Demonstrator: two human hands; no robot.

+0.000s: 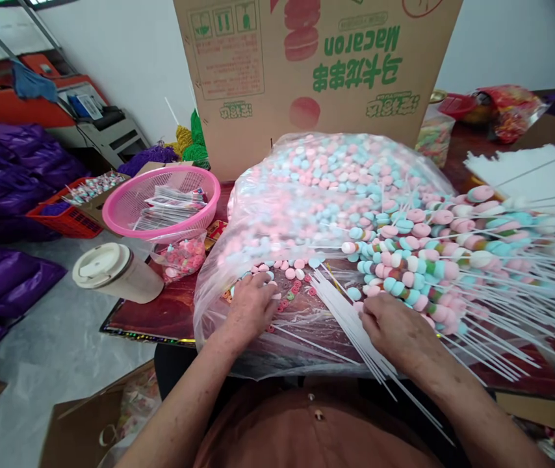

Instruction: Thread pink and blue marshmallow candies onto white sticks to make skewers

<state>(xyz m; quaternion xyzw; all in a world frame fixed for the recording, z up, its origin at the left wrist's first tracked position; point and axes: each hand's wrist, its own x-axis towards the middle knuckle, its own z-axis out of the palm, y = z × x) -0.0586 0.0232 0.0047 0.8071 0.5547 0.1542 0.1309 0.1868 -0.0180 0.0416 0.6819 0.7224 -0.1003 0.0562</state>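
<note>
My left hand [251, 305] reaches into loose pink, white and blue marshmallows [290, 268] at the open mouth of a clear plastic bag. Its bent fingers close on a pale marshmallow; the fingertips are partly hidden. Small ring-shaped gummies [291, 296] lie just right of them. Curled fingers on my right hand [394, 328] pinch what looks like a white stick [426, 413], whose lower end shows below the palm. Against that hand lies a bundle of white sticks [340, 312]. Finished candy skewers [409, 279] are heaped to its right, marshmallows and gummies threaded on sticks.
Behind the marshmallow bag [307, 214] rises a cardboard box [316, 78]. At left stand a pink basket [121, 195] holding packets, a lidded cup [134, 276] near the table edge, and a small bag of red gummies [182, 259]. White sheets [535, 172] lie far right.
</note>
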